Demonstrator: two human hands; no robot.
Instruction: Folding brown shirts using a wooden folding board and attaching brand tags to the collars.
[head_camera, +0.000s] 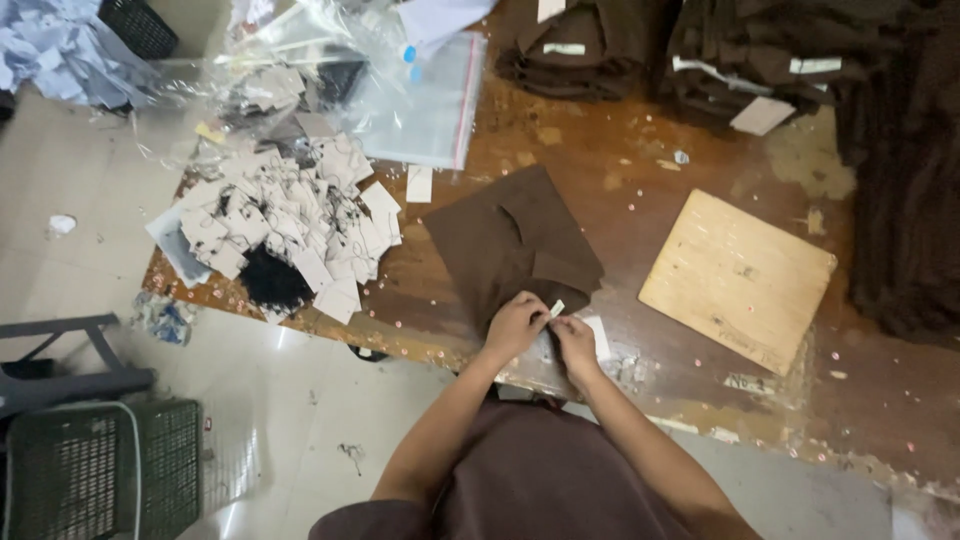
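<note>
A folded dark brown piece of cloth (512, 245) lies on the worn wooden table (620, 180) near its front edge. My left hand (514, 325) rests on the cloth's near corner, fingers pinched on a small white tag (557, 308). Right beside it, my right hand (576, 338) has its fingers closed at the same tag and cloth edge. Both hands touch each other over the table's front edge.
A heap of white card tags with black strings (290, 225) lies at the left. Clear plastic bags (420, 95) sit behind it. A pale wooden board (738, 278) lies to the right. Stacks of brown cloth (720, 50) fill the back. A green crate (100, 470) stands on the floor.
</note>
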